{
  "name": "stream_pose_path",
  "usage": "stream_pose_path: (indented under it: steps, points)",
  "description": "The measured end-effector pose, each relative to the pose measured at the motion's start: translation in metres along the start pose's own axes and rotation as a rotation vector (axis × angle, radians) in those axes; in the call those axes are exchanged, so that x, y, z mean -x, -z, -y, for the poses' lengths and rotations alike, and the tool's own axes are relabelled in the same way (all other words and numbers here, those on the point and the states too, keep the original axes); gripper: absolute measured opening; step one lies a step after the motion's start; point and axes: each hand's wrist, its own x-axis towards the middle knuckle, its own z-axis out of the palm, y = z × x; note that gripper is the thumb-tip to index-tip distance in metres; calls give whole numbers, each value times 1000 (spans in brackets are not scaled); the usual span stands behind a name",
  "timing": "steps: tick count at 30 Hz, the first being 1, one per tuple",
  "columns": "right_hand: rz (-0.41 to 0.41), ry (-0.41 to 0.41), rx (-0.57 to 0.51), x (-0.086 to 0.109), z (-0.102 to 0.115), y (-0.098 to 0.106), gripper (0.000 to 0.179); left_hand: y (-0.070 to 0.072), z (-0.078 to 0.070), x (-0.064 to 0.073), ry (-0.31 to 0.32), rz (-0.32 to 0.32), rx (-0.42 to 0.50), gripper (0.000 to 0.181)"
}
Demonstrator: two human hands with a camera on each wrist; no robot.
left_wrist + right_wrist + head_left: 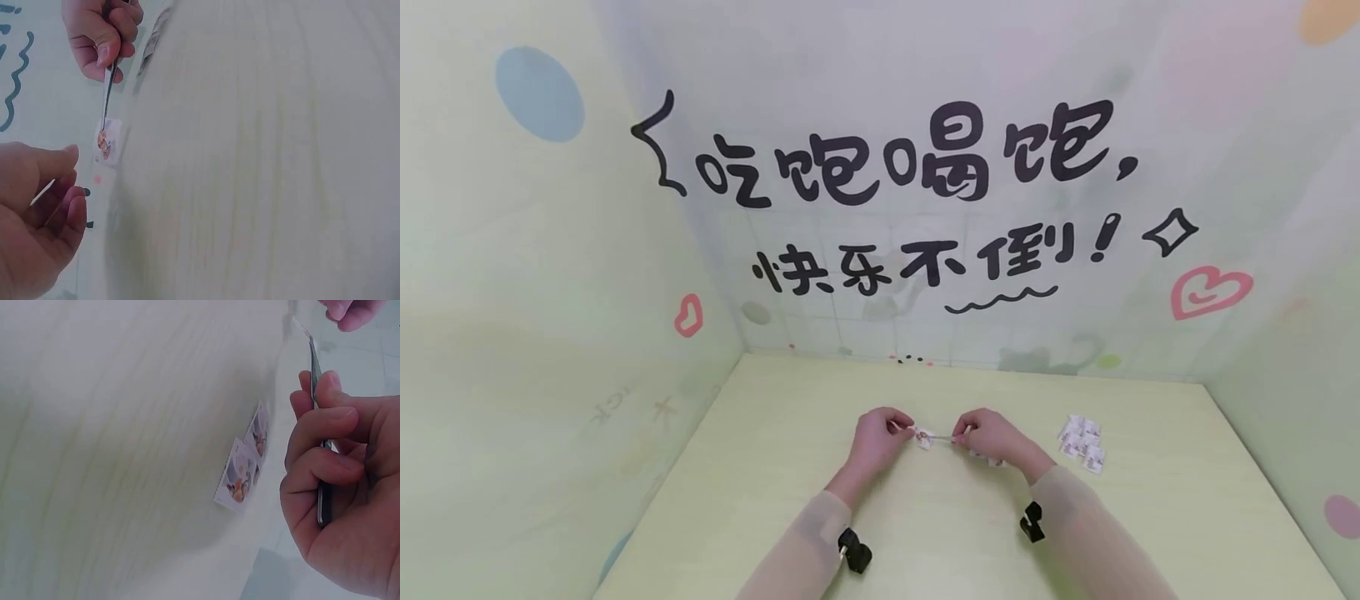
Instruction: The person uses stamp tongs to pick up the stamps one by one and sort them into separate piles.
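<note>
My right hand [997, 437] grips a pair of metal tweezers [322, 487], its fingers curled round the shank. At the tweezers' tip is a small stamp [109, 147] with a coloured picture, raised off the tabletop in the left wrist view. Beside that stamp is my left hand [876, 438], thumb and fingers loosely bent, with a small gap between fingertips and stamp in the left wrist view. Below my right hand lie a few more stamps [236, 478] with toothed edges, partly hidden by the hand in the head view.
A cluster of several overlapping stamps [1082, 442] lies on the pale wooden table [737, 467], to the right of my right hand. Printed fabric walls [880, 75] enclose the table at the back and both sides. Black camera mounts [853, 552] sit at both wrists.
</note>
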Motion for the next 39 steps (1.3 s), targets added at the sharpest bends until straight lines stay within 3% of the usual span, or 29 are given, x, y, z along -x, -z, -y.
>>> stream_pose_path:
  steps: [5, 9, 16, 23, 33, 39]
  points:
    - [92, 29, 48, 11, 0, 8, 12, 4, -6, 12, -96, 157, -114, 6]
    - [115, 41, 96, 16, 2, 9, 14, -1, -7, 22, -119, 217, -170, 6]
    - [73, 25, 190, 23, 7, 4, 17, -17, -13, 32, -73, 199, -159, 8]
    - [53, 15, 225, 26, 11, 5, 18, -25, -16, 30, -41, 155, -195, 12]
    - [127, -54, 64, 27, 8, 3, 12, -21, -22, 21, -53, 247, -209, 15]
    - [101, -68, 69, 29, 4, -6, 15, -21, -22, 21, -68, 264, -197, 18]
